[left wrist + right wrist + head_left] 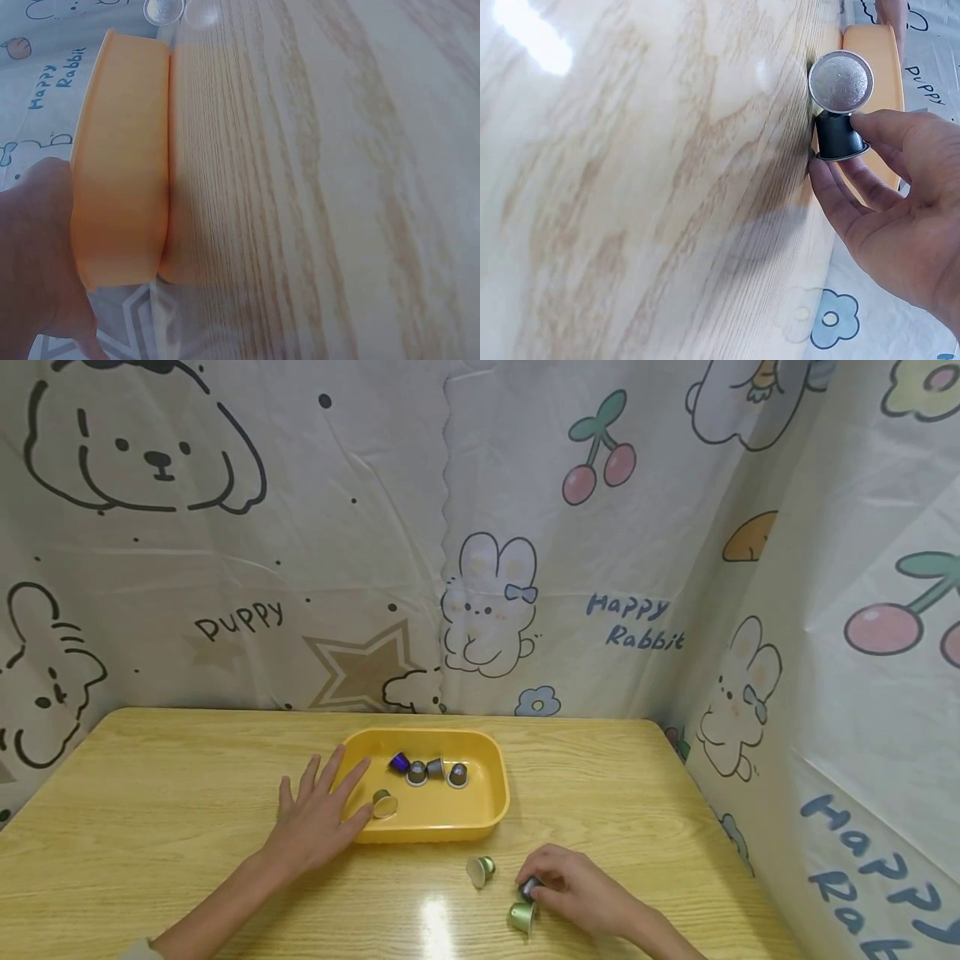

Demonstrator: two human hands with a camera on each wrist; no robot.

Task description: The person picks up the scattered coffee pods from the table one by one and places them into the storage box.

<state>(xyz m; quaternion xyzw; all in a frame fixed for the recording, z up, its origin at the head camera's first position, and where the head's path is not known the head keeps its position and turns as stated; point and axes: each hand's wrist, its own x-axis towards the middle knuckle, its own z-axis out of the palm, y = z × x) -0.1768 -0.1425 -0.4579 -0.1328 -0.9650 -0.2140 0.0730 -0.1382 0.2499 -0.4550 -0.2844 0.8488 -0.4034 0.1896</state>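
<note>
In the head view my right hand (pixel 573 889) pinches a dark coffee capsule (pixel 529 888) low over the table. Thumb and fingertips hold the same black capsule (pixel 840 136) by its sides in the right wrist view. Just in front of it stands a light green capsule (pixel 521 917); another green capsule (pixel 481 871) lies to the left. My left hand (pixel 315 818), fingers spread, rests at the left rim of a yellow tray (pixel 427 835). Inside the tray are a capsule with a gold lid (pixel 385 805), a blue one (pixel 399 763) and several grey ones.
The wooden table (pixel 187 768) ends at a cloth backdrop (pixel 360 552) printed with cartoon animals. More of this cloth (pixel 847 710) hangs along the right side. The tray's side wall (pixel 124 157) stands upright on the tabletop in the left wrist view.
</note>
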